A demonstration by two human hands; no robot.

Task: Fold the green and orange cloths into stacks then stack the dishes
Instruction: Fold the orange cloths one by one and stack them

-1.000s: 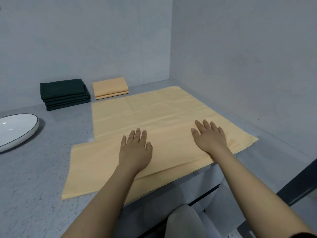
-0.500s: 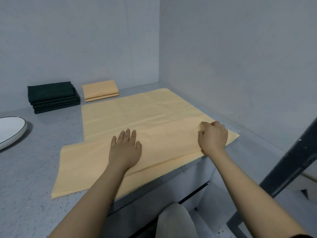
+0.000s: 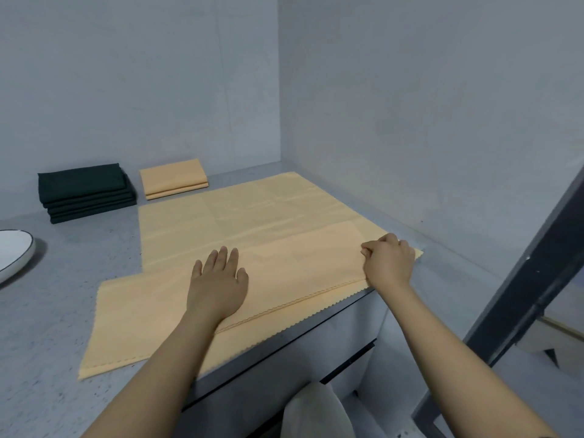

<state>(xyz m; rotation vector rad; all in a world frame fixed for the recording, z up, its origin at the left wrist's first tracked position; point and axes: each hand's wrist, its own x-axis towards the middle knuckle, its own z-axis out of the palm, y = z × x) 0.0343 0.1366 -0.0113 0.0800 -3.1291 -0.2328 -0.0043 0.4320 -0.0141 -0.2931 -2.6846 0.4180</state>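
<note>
A large orange cloth [image 3: 252, 235] lies spread on the grey counter, its near part doubled over along the front edge. My left hand [image 3: 218, 282] rests flat on the doubled strip, fingers straight. My right hand [image 3: 390, 260] is curled at the cloth's right end and pinches the fabric there. A stack of folded dark green cloths [image 3: 85, 192] sits at the back left. Beside it lies a folded orange stack [image 3: 173, 178]. A white dish with a dark rim [image 3: 14, 256] shows partly at the left edge.
Grey walls close the counter [image 3: 63, 311] at the back and right. A dark slanted frame [image 3: 521, 295] stands at the right, beyond the counter's edge. A pale rounded chair back [image 3: 316, 412] sits below the front edge.
My right hand went from flat on the cloth to curled, and slid to the cloth's right end. My left hand stayed flat. The view turned slightly right.
</note>
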